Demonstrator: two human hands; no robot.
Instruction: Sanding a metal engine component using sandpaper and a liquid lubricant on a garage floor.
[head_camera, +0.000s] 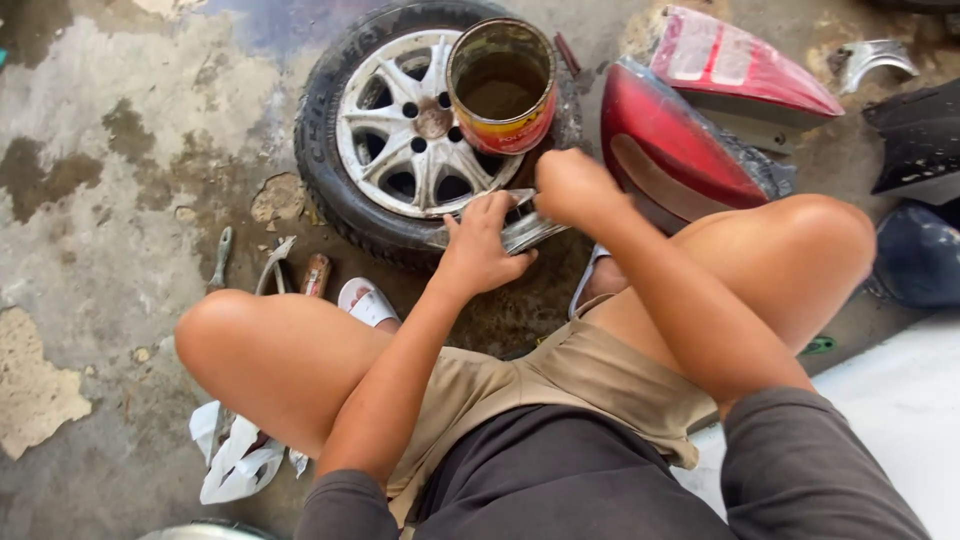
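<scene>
One car wheel (400, 140) with a silver alloy rim lies flat at 12 o'clock, and one open tin can (502, 88) of brown liquid stands on it. Two red tail lamps (680, 150) lie at 1 o'clock. The left hand (482, 248) and the right hand (572, 188) are both closed around one thin chrome trim piece (528, 232) at the tyre's near edge. It looks light, stiff and slippery, with sharp edges, so it is probably best held by its ends.

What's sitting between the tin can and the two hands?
In the head view, only the wheel's silver rim lies between the can and both hands.
</scene>
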